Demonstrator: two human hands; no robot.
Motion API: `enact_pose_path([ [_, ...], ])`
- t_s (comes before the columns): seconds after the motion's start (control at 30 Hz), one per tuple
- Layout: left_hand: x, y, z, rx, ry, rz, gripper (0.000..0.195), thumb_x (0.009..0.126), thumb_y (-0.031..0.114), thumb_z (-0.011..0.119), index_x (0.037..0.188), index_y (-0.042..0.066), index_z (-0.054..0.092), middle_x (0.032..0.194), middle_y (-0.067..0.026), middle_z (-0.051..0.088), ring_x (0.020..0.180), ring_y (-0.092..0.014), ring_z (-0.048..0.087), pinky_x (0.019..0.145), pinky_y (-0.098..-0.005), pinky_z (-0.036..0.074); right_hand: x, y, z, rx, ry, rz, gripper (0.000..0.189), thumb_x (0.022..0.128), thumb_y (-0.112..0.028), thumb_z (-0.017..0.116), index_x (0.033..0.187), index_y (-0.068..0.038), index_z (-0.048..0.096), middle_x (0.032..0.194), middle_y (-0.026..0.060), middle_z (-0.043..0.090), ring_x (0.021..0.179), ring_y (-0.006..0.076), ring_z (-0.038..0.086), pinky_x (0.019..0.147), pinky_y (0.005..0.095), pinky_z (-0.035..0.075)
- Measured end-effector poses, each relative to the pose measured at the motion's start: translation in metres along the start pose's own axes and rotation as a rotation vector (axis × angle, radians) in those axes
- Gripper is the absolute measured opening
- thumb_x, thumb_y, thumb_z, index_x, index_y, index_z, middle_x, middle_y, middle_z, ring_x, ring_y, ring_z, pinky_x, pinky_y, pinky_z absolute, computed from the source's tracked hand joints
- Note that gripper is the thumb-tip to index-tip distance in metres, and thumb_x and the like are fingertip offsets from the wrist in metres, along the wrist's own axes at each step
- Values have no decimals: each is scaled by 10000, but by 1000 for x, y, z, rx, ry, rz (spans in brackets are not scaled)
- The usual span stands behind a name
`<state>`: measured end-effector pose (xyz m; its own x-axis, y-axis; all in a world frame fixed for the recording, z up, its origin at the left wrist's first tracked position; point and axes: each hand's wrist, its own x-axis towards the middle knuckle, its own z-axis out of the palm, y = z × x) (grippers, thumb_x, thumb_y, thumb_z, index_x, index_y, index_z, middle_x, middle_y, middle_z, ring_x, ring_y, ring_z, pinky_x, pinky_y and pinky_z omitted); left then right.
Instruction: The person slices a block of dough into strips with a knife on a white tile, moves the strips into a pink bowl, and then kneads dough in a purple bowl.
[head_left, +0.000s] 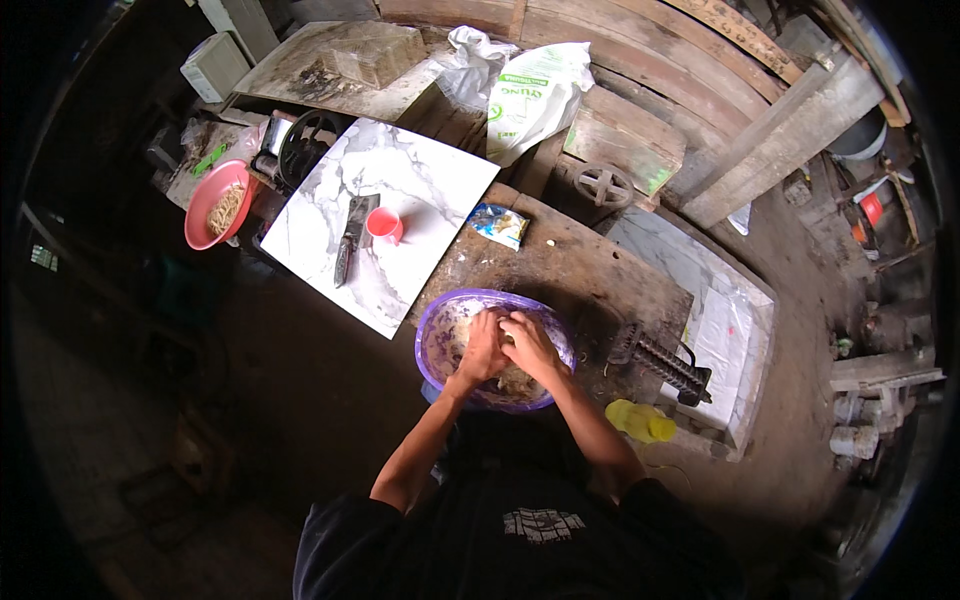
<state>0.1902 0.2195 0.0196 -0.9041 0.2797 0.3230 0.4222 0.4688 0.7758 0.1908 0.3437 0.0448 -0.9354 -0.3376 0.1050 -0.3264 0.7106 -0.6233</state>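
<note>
A purple plastic basin (421, 352) stands at the near edge of a worn wooden table, its inside smeared with pale, dough-like residue. Both hands are inside it, close together over the middle. My left hand (484, 345) has its fingers bent inward, and my right hand (529, 343) curls towards it from the other side. Something pale shows between the fingertips, but the hands hide most of it, so a grip cannot be made out. A brownish, dough-like mass (517, 382) lies in the basin below the hands.
Left of the basin, a marble-patterned board (307, 217) bears a cleaver (350, 240) and a pink cup (385, 224). A pink basin (196, 217) holds noodle-like strands. A blue-and-white packet (498, 226) lies behind; a dark metal tool (664, 366) and yellow bottle (640, 421) are at the right.
</note>
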Motion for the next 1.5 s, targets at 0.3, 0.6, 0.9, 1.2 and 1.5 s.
enact_pose_path([
  [0.3,4,-17,17,-4,10,51,382,630,198,566,955,16,484,897,-143,465,883,-320,407,765,-392,301,4,1,10,36,130,-11,211,601,15,584,811,17,563,787,182,559,759,344,539,666,392,430],
  [0.6,10,-12,12,119,-138,60,318,622,199,572,921,91,555,909,-89,474,908,-276,410,767,-376,310,-3,-7,-19,104,-4,-93,138,609,-13,619,739,-2,574,726,167,572,705,312,569,597,366,436],
  [0.9,13,-1,8,159,-191,-6,332,604,159,590,935,131,587,936,-90,476,928,-278,407,803,-378,321,-25,-19,-40,169,40,98,164,600,-13,653,756,-2,604,754,151,609,702,292,591,627,333,459],
  [1.2,10,-13,18,97,-123,56,333,558,168,636,885,121,593,896,-86,481,900,-289,406,785,-388,326,-42,-30,-47,230,125,84,148,595,18,627,736,25,582,735,149,607,661,282,591,605,326,451],
  [1.5,12,-13,15,-33,-70,24,328,558,98,593,882,51,573,875,-94,494,846,-297,404,750,-380,328,-19,-7,-21,49,216,172,389,622,-146,685,959,-6,549,909,171,547,880,315,511,773,376,401],
])
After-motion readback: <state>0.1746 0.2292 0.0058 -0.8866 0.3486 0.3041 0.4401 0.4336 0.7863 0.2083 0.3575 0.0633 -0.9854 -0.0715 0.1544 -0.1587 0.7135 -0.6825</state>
